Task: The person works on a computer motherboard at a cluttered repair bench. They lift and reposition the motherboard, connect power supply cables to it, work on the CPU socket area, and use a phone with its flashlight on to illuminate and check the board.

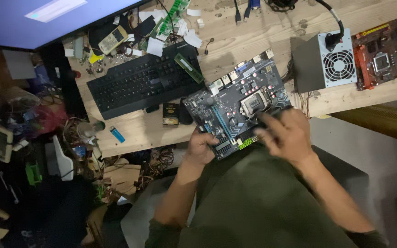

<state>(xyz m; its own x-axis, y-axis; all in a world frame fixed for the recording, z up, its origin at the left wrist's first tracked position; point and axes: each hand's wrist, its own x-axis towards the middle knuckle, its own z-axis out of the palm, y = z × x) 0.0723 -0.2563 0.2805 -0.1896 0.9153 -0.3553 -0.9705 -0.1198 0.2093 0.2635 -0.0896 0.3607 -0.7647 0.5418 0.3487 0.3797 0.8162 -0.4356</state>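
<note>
— Closest in, what are the hands doing?
— The left hand [203,146] grips the circuit board's [235,108] near corner; the right hand [286,133], blurred, rests fingers on its right edge, grip unclear.
— Where's the board?
— Half over the desk [272,32] edge, beside the keyboard [143,80].
— Risk?
— It could tip off, or bump the power supply [329,62].

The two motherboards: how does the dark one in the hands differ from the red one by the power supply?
The dark motherboard has blue slots and overhangs the desk edge, gripped by the left hand with the right hand on it. The red motherboard lies flat, untouched, beside the grey power supply. Both show a square processor socket.
</note>
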